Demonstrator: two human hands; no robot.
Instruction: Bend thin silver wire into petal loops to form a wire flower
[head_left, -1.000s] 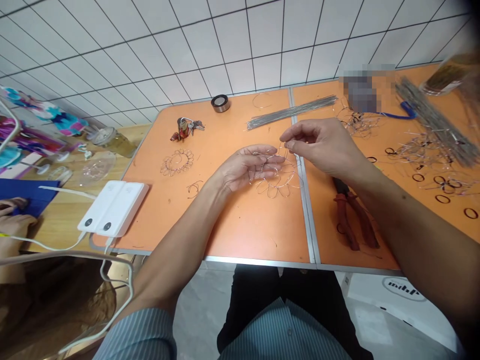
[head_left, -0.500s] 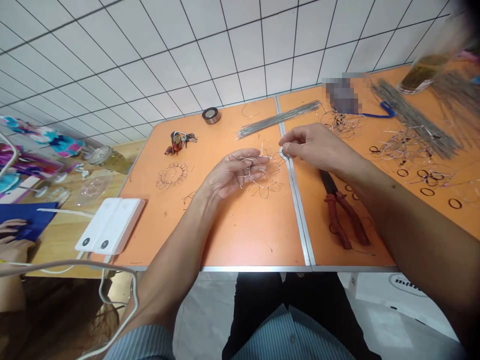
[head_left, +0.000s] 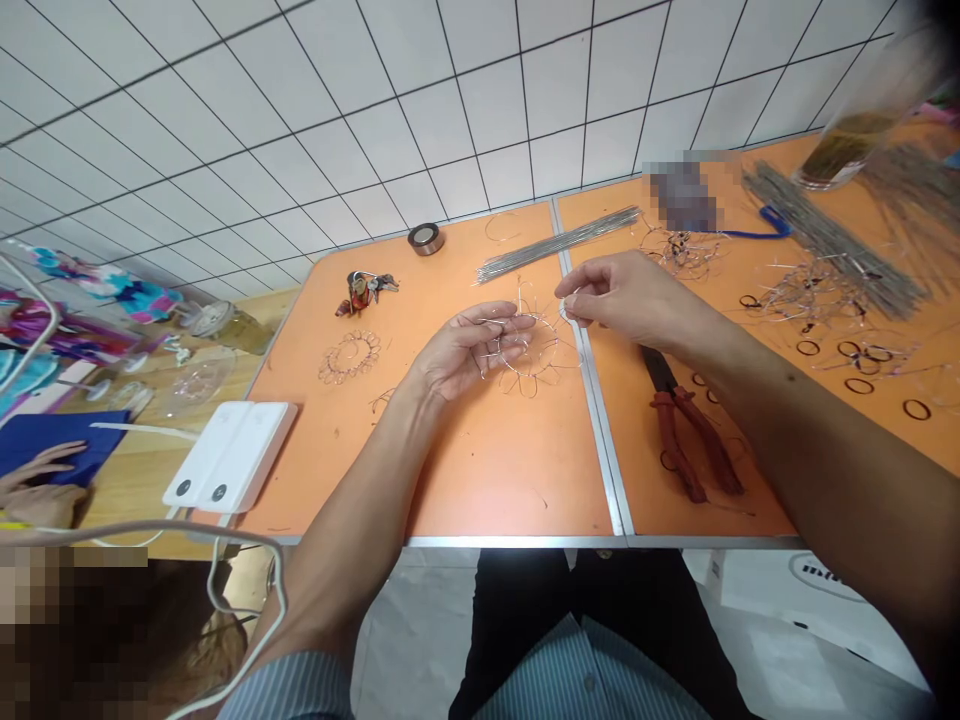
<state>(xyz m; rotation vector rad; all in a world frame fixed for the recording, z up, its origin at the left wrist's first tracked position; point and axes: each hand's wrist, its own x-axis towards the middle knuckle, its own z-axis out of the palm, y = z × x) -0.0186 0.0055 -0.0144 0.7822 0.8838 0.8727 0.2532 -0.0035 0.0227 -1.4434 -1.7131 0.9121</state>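
The left hand (head_left: 466, 350) cradles a silver wire flower frame (head_left: 537, 358) above the orange worktop (head_left: 480, 480), curled loosely through its loops. The right hand (head_left: 628, 295) is at the frame's rim, fingers (head_left: 568, 291) almost pinched together; whether they grip wire is too small to tell.

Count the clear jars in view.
2: one clear jar on the wooden table left of the orange table, another clear jar at the orange table's top right, blurred. More could sit out of frame.
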